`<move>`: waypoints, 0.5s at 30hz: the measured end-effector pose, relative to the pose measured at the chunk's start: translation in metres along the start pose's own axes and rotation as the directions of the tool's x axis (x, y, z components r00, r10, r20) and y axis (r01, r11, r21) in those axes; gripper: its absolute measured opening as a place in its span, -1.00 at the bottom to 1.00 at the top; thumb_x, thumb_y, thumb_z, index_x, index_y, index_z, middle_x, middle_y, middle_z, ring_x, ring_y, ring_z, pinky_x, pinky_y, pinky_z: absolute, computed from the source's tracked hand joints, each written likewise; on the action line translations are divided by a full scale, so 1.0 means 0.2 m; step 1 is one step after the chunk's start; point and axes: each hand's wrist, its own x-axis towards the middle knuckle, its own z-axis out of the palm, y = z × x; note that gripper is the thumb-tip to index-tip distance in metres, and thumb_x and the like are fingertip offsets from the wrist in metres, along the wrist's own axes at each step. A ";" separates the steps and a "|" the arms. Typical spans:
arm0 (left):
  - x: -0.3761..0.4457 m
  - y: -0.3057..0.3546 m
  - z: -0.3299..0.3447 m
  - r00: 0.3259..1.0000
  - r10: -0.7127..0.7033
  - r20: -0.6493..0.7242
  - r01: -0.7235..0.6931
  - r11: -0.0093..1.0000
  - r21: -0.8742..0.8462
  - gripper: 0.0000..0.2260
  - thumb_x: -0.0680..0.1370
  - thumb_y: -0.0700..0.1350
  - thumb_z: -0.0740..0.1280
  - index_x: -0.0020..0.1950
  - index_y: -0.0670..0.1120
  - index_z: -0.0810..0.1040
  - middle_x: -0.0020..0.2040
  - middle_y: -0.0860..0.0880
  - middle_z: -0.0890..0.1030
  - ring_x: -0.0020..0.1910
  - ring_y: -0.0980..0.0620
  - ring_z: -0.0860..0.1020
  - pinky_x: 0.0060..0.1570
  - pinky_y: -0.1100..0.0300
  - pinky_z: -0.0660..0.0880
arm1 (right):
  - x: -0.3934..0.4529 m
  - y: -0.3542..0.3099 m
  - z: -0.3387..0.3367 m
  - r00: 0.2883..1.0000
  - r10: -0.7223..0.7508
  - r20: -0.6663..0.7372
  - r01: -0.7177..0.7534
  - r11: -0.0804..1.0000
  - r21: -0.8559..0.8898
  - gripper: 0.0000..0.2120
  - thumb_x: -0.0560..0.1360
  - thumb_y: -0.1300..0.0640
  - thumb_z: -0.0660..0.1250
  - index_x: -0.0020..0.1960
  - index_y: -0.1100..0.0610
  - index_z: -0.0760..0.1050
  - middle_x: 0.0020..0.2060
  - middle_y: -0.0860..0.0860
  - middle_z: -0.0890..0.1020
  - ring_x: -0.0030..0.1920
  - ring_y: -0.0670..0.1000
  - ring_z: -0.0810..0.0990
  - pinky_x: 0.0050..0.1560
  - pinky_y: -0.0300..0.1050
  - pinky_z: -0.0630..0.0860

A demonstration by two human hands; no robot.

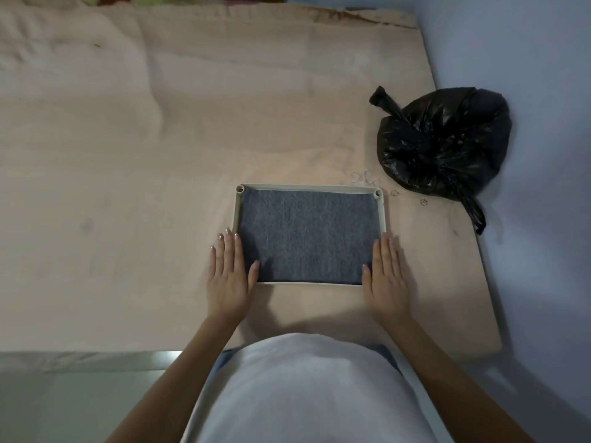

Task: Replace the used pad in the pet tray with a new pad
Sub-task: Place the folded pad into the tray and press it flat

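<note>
A pale rectangular pet tray (307, 187) lies on the beige bed cover, a little right of centre. A dark grey pad (305, 236) lies flat inside it and fills it. My left hand (228, 273) lies flat along the tray's left side, fingers straight, thumb tip on the pad's near-left corner. My right hand (387, 273) lies flat along the tray's right side in the same way, thumb at the near-right corner. Neither hand grips anything.
A tied black plastic bag (443, 142) sits on the bed to the tray's far right, near the blue wall (543, 155). The bed cover (128, 155) stretches wide to the left and far side. The bed's near edge runs just before my body.
</note>
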 end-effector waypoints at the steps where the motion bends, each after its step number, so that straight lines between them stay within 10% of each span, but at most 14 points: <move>1: 0.01 0.01 0.01 1.000 -0.011 0.005 0.011 1.000 -0.009 -0.35 0.62 0.14 -0.22 0.48 -0.32 0.15 0.50 -0.27 0.17 0.50 -0.21 0.12 0.48 -0.06 0.06 | 0.00 0.00 0.00 1.000 0.005 -0.002 -0.005 1.000 0.003 -0.49 0.58 0.14 0.08 0.45 0.38 0.14 0.46 0.28 0.17 0.49 0.23 0.14 0.51 -0.08 -0.13; 15: 0.09 -0.13 0.00 1.000 -0.019 0.007 0.019 1.000 -0.010 -0.35 0.62 0.12 -0.22 0.46 -0.35 0.21 0.48 -0.27 0.23 0.47 -0.21 0.22 0.45 -0.08 0.12 | 0.07 -0.13 0.06 0.999 -0.006 -0.037 0.003 0.998 -0.070 -0.44 0.59 0.04 -0.07 0.48 0.35 0.06 0.50 0.24 0.09 0.52 0.17 0.03 0.50 -0.03 -0.12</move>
